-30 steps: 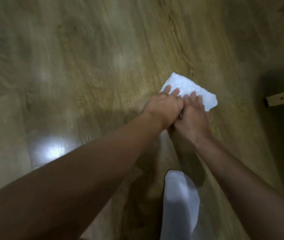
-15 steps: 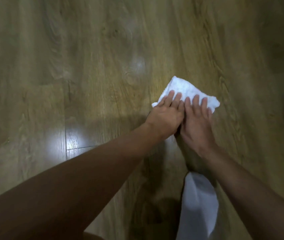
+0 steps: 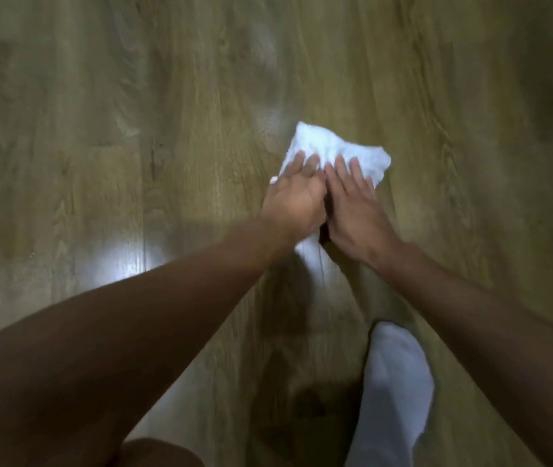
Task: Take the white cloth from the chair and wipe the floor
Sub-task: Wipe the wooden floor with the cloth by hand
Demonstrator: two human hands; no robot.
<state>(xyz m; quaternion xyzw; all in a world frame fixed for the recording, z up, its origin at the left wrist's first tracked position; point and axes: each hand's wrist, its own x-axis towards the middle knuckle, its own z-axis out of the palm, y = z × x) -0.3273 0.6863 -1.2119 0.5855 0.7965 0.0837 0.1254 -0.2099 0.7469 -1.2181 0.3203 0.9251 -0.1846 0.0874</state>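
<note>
- Lying flat on the wooden floor (image 3: pixel 167 129), just toward 1 o'clock from the middle of the view: the white cloth (image 3: pixel 339 146), crumpled and partly hidden under both hands.
- Running its far edge from about 10 o'clock down to 4 o'clock, so setting the long axis of the visible part on that slant; pointing a sharp corner toward 11 o'clock and a blunter end toward 3 o'clock.
- Pressing on the cloth's 8 o'clock side with the left hand (image 3: pixel 297 200), palm down, fingers straight and close together, curling round nothing.
- Pressing on its 5 o'clock side with the right hand (image 3: pixel 352 203), palm down, fingers straight and slightly spread, likewise gripping nothing, only bearing flat on the fabric.
- Touching side by side, the two hands, with forearms reaching in from 7 o'clock and 4 o'clock.
- Showing a white patch between the wrists; cannot tell whether cloth or glare.
- Standing at 5 o'clock of the view, well apart from the cloth: a foot in a white sock (image 3: pixel 396 375), toe pointing toward 12 o'clock.
- Shining at 8 o'clock of the view: a bright reflection (image 3: pixel 123 261) on the boards.
</note>
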